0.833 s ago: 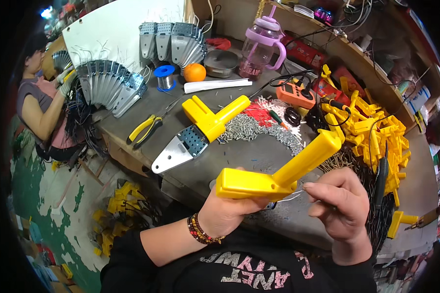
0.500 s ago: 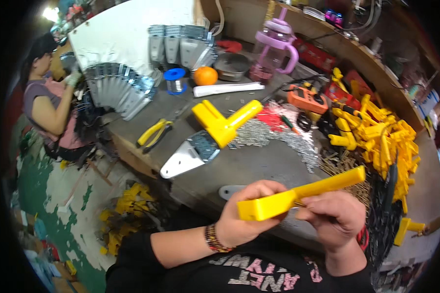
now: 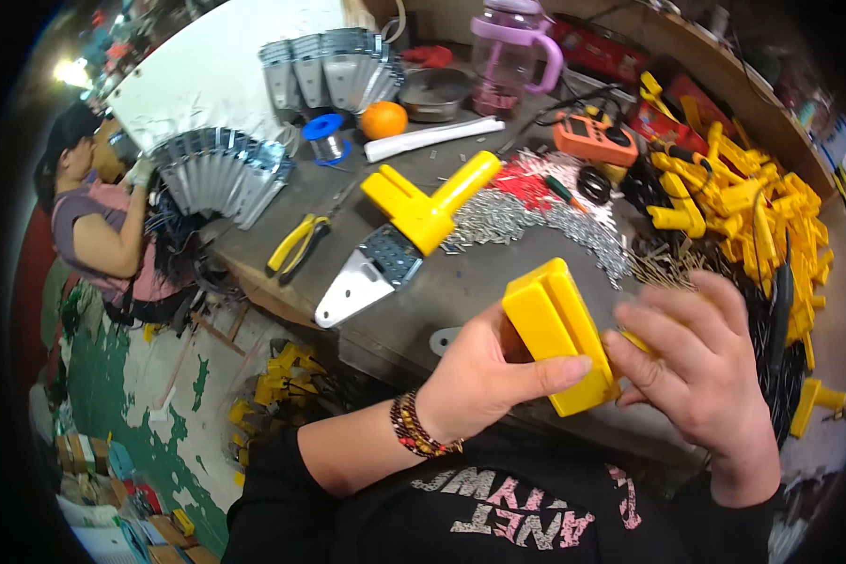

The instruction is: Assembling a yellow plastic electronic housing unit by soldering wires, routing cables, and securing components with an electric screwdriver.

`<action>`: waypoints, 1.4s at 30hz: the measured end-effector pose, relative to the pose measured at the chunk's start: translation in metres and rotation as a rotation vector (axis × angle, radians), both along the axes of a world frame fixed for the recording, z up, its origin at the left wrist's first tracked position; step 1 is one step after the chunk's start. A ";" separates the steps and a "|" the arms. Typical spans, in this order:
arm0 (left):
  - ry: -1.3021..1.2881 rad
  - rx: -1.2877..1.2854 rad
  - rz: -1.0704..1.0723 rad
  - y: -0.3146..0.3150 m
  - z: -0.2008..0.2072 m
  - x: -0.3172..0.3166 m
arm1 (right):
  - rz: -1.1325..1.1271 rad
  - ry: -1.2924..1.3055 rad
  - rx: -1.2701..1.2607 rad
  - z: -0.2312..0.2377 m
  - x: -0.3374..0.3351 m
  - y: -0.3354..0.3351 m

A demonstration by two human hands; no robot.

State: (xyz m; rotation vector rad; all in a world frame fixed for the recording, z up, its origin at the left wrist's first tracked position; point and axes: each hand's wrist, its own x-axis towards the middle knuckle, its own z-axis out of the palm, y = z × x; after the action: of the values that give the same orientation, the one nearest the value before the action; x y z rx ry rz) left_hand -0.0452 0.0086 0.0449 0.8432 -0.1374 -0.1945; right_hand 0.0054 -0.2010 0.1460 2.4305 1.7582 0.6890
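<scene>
My left hand (image 3: 484, 371) grips a yellow plastic housing (image 3: 556, 329), thumb across its near face. A long slot runs along the housing's upper side. Just right of it is my right hand (image 3: 691, 362), fingers spread and lightly bent, fingertips close to the housing. A bit of yellow shows behind those fingers; whether they touch it I cannot tell. Beyond my hands, a similar yellow housing with a round handle (image 3: 432, 207) lies on the bench against a tapered metal plate (image 3: 355, 287) with a patterned board on it. A small grey metal piece (image 3: 442, 340) sits beside my left hand.
Yellow-handled pliers (image 3: 298, 246), a solder spool (image 3: 326, 141), an orange (image 3: 383, 120) and loose small metal parts (image 3: 498, 218) lie on the bench (image 3: 484, 282). Yellow housings (image 3: 757, 207) pile up at right, near an orange meter (image 3: 592, 139). A co-worker (image 3: 99, 207) is at far left.
The yellow housing has turned in my left hand, from lying lengthwise to showing its slotted end upward. My right hand has moved right and spread its fingers. The view has shifted slightly.
</scene>
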 end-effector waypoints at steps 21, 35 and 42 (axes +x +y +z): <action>-0.736 1.386 0.109 -0.012 -0.032 0.028 | -0.205 0.316 0.104 -0.097 0.004 -0.070; -0.527 1.358 -0.017 -0.015 -0.026 0.023 | -0.110 0.398 0.200 -0.107 0.013 -0.074; -0.824 1.723 0.039 -0.064 -0.006 0.039 | -0.154 0.457 0.164 -0.109 0.009 -0.077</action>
State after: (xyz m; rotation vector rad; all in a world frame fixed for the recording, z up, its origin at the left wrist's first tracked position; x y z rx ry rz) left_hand -0.0066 -0.0550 0.0387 2.6187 -0.7861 0.1546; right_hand 0.0141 -0.2776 0.0372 2.9850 1.6711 0.2842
